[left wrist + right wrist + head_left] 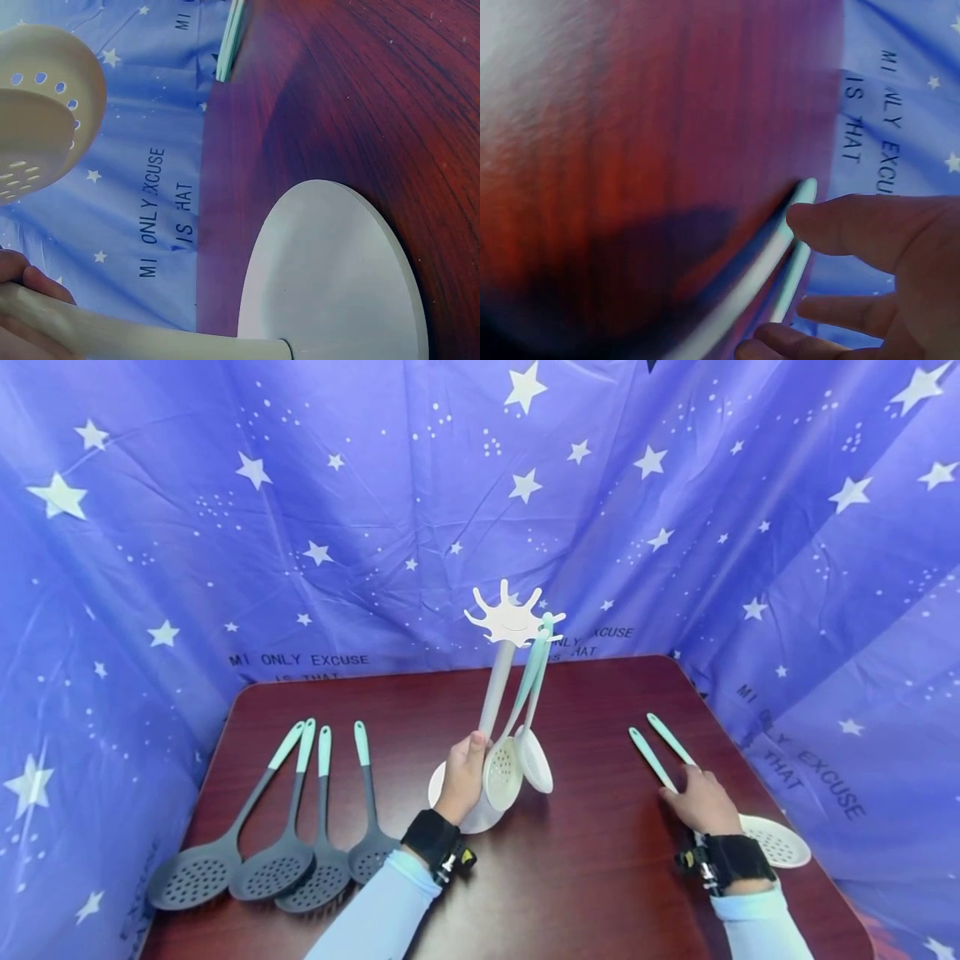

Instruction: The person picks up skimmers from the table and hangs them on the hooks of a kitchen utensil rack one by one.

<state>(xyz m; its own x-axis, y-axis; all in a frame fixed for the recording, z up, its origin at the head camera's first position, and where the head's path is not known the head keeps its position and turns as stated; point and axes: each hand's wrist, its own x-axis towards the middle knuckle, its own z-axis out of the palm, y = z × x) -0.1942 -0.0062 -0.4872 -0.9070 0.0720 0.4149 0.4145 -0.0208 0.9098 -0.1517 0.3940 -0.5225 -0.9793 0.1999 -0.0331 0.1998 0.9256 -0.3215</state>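
Note:
My left hand [463, 777] grips the pole of a white utensil stand [497, 689], its fingers wrapped low on it. A crown of curved hooks tops the stand; the round base [330, 255] shows in the left wrist view. From the hooks hang a white slotted spoon [504, 770] and a second white spoon [536, 762], both with mint handles. On the right, my right hand [708, 806] reaches over two mint-handled utensils lying on the table. Its thumb [832, 225] overlaps the nearer handle [802, 196], fingers spread apart. A white perforated head [782, 842] shows beyond the wrist.
Several grey slotted utensils [198, 877] with mint handles lie along the left of the dark red table [592, 877]. Blue star-patterned curtains [420, 510] enclose the table at the back and both sides.

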